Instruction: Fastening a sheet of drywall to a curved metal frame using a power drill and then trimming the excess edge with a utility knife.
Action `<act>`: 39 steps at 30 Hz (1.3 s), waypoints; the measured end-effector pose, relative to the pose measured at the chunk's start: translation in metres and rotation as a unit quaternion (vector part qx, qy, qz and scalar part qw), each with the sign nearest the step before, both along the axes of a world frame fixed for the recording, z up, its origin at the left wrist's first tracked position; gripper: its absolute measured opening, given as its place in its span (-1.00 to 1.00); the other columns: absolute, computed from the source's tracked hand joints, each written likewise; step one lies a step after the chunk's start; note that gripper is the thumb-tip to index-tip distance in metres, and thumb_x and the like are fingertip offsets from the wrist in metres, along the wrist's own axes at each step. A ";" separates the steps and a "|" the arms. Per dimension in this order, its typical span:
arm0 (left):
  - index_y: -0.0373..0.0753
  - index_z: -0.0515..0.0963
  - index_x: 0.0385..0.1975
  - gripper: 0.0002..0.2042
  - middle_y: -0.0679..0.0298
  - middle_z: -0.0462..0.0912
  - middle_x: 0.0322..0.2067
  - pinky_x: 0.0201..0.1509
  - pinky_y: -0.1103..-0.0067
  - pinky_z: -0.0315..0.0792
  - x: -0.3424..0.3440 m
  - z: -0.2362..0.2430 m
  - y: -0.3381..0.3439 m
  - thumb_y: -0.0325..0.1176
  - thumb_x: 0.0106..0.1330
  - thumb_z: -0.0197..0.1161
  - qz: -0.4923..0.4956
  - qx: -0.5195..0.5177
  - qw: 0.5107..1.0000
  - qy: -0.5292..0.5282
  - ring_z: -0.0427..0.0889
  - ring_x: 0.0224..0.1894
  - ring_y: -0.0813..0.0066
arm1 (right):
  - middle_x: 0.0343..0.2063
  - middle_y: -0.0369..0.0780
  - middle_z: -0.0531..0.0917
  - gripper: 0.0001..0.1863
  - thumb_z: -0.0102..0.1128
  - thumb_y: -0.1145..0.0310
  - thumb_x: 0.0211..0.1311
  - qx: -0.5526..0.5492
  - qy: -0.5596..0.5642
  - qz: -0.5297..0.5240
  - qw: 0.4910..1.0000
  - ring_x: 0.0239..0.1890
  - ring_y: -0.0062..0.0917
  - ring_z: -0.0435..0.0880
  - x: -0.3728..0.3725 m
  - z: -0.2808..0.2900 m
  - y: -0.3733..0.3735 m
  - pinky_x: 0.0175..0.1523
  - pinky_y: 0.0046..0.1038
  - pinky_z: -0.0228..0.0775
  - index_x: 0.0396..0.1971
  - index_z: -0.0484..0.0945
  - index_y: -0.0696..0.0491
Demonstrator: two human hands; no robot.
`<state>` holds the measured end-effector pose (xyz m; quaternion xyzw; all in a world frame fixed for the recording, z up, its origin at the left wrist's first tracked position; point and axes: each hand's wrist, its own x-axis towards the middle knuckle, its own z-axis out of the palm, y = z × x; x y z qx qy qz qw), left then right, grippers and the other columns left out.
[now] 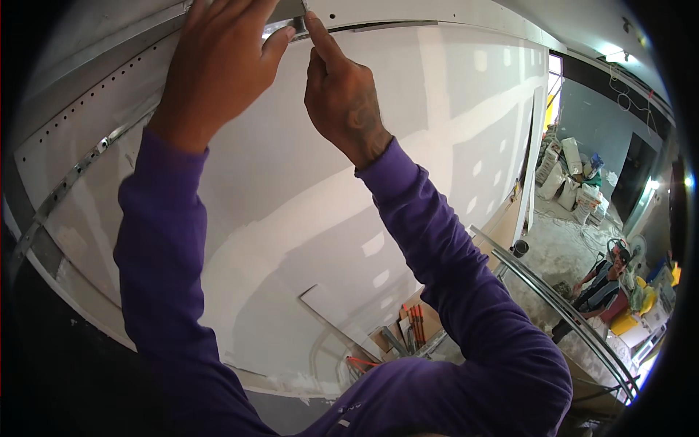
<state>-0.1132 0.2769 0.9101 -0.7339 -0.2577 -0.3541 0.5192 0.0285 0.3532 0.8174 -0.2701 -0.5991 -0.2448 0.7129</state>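
Observation:
My left hand (222, 65) is raised at the top edge, where its fingertips are cut off. Its fingers stretch upward, with the thumb against the edge of a small pale piece (290, 10) in the ceiling gap. Beside it, my right hand (342, 98) points its index finger up and touches that piece's right edge. The other right fingers are curled, and whatever they may hold is hidden. Behind the fingers shows a short stretch of shiny metal (299, 24). A white plasterboard wall (313, 167) with filled joints stands below both hands.
Perforated metal strip (76, 169) runs along the left. Long metal channels (553, 306) slant across the lower right, near a person (601, 288) in a dark vest. Orange-handled tools (415, 324) lie low by the wall. Sacks (575, 186) are piled in the far room.

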 end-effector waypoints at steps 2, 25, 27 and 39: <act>-0.44 0.37 0.34 -0.44 -0.12 0.41 0.36 0.59 0.07 0.01 -0.003 0.014 0.027 -0.20 0.45 0.19 0.003 0.028 0.998 0.050 0.25 0.50 -0.03 | -0.58 0.00 0.63 -0.40 0.06 0.49 0.40 -0.003 0.005 0.002 1.000 -0.53 -0.06 0.67 -0.005 0.001 0.005 -0.38 -0.10 0.51 0.43 0.29 -0.02; -0.46 0.26 0.41 -0.39 -0.08 0.32 0.43 0.63 0.07 -0.15 0.006 0.013 0.049 -0.13 0.53 0.08 0.048 0.037 0.994 0.094 0.19 0.54 0.14 | -0.63 -0.13 0.55 -0.32 0.18 0.44 0.30 -0.004 0.087 -0.085 0.993 -0.68 -0.28 0.60 -0.019 -0.009 0.008 -0.53 -0.22 0.46 0.45 0.33 -0.15; -0.46 0.25 0.41 -0.39 -0.08 0.32 0.43 0.63 0.06 -0.15 0.003 0.014 0.051 -0.13 0.54 0.07 0.054 0.038 0.993 0.098 0.19 0.55 0.14 | -0.63 -0.13 0.54 -0.31 0.18 0.45 0.30 0.008 0.088 -0.077 0.993 -0.68 -0.29 0.58 -0.020 -0.009 0.010 -0.53 -0.23 0.46 0.45 0.33 -0.15; -0.48 0.25 0.41 -0.38 -0.07 0.29 0.45 0.66 0.08 -0.22 -0.002 0.007 0.052 -0.14 0.51 0.10 0.077 0.071 0.984 0.146 0.13 0.57 0.18 | -0.65 -0.16 0.53 -0.31 0.16 0.48 0.32 0.065 0.071 -0.060 0.994 -0.71 -0.31 0.55 -0.016 -0.020 0.034 -0.56 -0.24 0.45 0.46 0.32 -0.18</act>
